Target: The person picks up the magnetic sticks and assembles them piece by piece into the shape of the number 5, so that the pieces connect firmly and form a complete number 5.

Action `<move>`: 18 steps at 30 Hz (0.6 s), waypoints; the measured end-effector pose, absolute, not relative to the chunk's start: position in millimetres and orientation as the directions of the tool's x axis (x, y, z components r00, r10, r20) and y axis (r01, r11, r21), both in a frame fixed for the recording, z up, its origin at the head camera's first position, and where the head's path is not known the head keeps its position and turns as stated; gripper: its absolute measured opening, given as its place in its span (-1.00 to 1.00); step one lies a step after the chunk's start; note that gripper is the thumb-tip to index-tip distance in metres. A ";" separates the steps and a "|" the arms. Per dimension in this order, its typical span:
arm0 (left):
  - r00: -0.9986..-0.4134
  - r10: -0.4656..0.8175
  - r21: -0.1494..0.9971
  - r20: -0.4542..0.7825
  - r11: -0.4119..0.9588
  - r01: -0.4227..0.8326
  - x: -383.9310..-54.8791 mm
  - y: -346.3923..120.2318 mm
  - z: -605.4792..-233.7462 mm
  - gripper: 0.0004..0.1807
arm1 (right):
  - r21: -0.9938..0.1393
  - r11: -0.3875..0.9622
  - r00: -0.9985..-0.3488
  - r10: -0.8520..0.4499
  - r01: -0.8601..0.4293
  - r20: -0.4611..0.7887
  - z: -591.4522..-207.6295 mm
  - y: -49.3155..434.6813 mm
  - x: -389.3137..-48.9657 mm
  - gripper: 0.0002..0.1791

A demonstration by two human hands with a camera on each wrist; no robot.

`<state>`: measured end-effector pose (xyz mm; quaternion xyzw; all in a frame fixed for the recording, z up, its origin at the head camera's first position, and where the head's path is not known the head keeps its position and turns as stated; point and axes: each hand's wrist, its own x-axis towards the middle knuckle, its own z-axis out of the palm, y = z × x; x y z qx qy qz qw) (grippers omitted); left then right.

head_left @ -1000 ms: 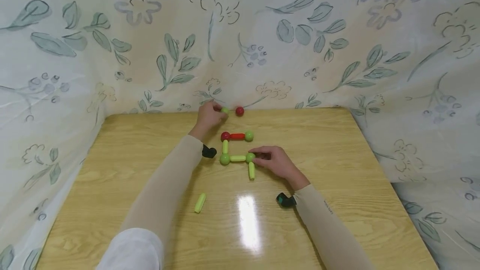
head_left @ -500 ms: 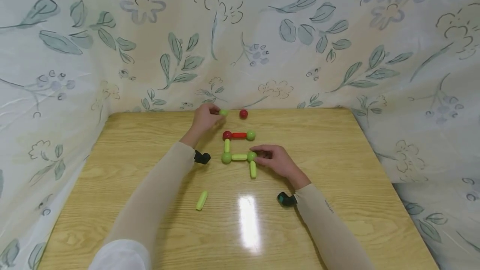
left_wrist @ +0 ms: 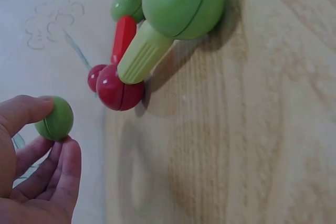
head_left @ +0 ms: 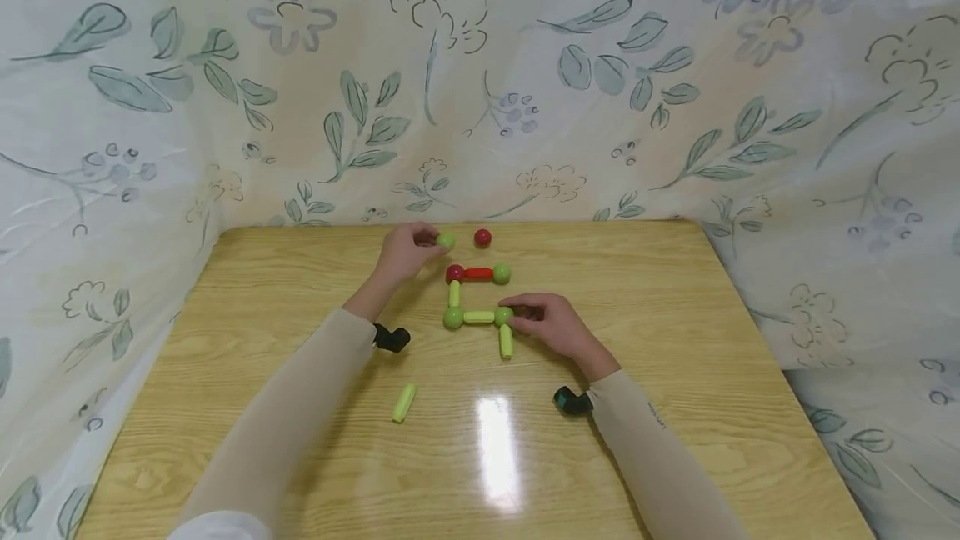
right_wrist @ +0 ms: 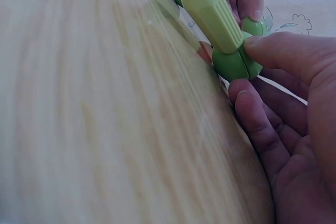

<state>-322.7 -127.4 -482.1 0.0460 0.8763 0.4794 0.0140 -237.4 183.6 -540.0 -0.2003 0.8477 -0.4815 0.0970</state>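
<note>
Between thumb and fingers my left hand [head_left: 407, 252] pinches a loose green ball [left_wrist: 56, 119] near the table's back edge. My right hand [head_left: 553, 325] grips another green ball [right_wrist: 237, 61] at the right corner of a joined chain of balls and sticks. From that ball a yellow-green stick [head_left: 506, 342] points toward me, and a second yellow-green stick [head_left: 478, 317] runs left to a green ball [head_left: 453, 317]. A third stick [left_wrist: 144, 51] leads back to a red ball [head_left: 454, 273], where a red stick [head_left: 477, 273] joins a far green ball [head_left: 502, 274].
A loose red ball [head_left: 483, 237] lies near the back edge of the wooden table [head_left: 645, 457]. One loose yellow-green stick [head_left: 403, 402] lies at front left. A flowered cloth [head_left: 480, 65] hangs behind the table and along its sides.
My left hand has drawn back from the rear edge, toward me and slightly left, with the green ball in its fingers. The right hand stays on its ball.
</note>
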 end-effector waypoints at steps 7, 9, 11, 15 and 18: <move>-0.992 0.124 0.843 0.035 0.529 0.096 -312.6 -132.4 -483.3 -0.66 | -0.846 0.462 -0.895 -0.444 -0.265 0.038 -540.2 183.7 -237.6 -0.68; -0.990 0.137 0.846 0.030 0.524 0.098 -308.8 -132.0 -481.9 -0.65 | -0.844 0.465 -0.896 -0.442 -0.269 0.042 -540.0 184.2 -237.7 -0.68; -0.989 0.146 0.849 0.030 0.518 0.102 -304.7 -131.6 -480.0 -0.66 | -0.842 0.467 -0.897 -0.439 -0.271 0.045 -539.9 184.0 -238.0 -0.68; -0.987 0.158 0.853 0.043 0.508 0.119 -297.5 -129.7 -477.0 -0.68 | -0.843 0.465 -0.898 -0.436 -0.270 0.047 -540.1 183.7 -238.0 -0.69; -0.985 0.167 0.855 0.050 0.503 0.129 -291.3 -127.8 -475.5 -0.69 | -0.845 0.462 -0.898 -0.437 -0.270 0.048 -540.5 183.3 -237.9 -0.69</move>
